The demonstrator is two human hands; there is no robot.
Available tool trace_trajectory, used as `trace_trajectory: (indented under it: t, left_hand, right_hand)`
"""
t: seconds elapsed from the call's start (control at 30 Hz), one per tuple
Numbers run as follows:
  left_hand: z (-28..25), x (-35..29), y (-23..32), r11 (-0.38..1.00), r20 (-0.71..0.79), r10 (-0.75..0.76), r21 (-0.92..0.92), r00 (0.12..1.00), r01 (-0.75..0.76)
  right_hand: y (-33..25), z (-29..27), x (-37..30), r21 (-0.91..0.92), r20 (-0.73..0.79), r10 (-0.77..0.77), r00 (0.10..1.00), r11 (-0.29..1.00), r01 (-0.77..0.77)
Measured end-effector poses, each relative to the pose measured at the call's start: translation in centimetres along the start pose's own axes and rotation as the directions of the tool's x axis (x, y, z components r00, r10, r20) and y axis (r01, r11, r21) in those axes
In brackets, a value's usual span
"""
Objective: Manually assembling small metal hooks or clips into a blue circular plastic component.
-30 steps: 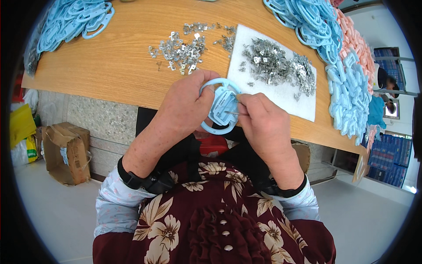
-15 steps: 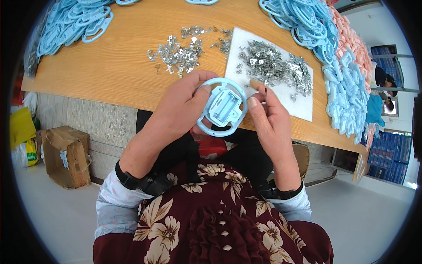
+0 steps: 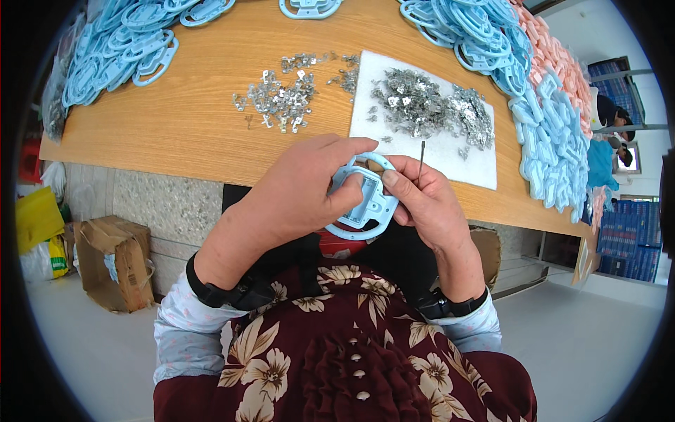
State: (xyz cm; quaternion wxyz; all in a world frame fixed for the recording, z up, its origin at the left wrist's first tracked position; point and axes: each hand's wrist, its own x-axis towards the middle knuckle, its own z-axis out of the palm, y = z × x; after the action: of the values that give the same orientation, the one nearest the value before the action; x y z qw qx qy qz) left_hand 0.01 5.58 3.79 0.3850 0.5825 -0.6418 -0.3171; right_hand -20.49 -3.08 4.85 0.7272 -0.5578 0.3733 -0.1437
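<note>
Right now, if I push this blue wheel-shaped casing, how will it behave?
The blue wheel-shaped casing looks stiff, its rim smoothly curved between left hand and right hand. It's probably light for its size, given the hollow compartment. Stood on its rounded rim, it might roll.

I'd say assembly wkshp from my end: metal bits (image 3: 420,102) heaped on the white mat (image 3: 453,165); L of it, loose bits (image 3: 285,97) + blue wheel-shaped frames (image 3: 118,50); R of it, pink pcs (image 3: 554,55), blue pcs (image 3: 543,141), then blue stacks (image 3: 636,232).
</note>
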Motion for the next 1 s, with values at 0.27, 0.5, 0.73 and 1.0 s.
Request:
trace_trajectory:
  t: [0.27, 0.5, 0.73, 1.0]
  left_hand:
    - [1.7, -0.2, -1.2, 0.928, -0.128, -0.099, -0.369, 0.987, 0.046]
    - [1.6, -0.5, -1.2, 0.409, 0.200, -0.238, -0.867, 0.950, 0.285]
    - [1.6, -0.4, -0.4, 0.362, 0.292, -0.243, -0.857, 0.925, 0.365]
    - [1.8, -0.6, -1.9, 0.207, 0.301, -0.149, -0.922, 0.942, 0.328]
  right_hand:
    - [-1.1, 0.6, -0.7, 0.109, -0.008, -0.164, 0.986, 0.980, 0.164]
    - [-2.3, 2.4, 0.3, -0.003, -0.027, -0.199, 0.980, 0.980, 0.199]
    - [-2.0, 1.9, 1.3, -0.006, 0.061, -0.120, 0.991, 0.993, 0.120]
    - [-2.1, 1.7, 1.2, -0.144, 0.021, -0.172, 0.985, 0.974, 0.174]
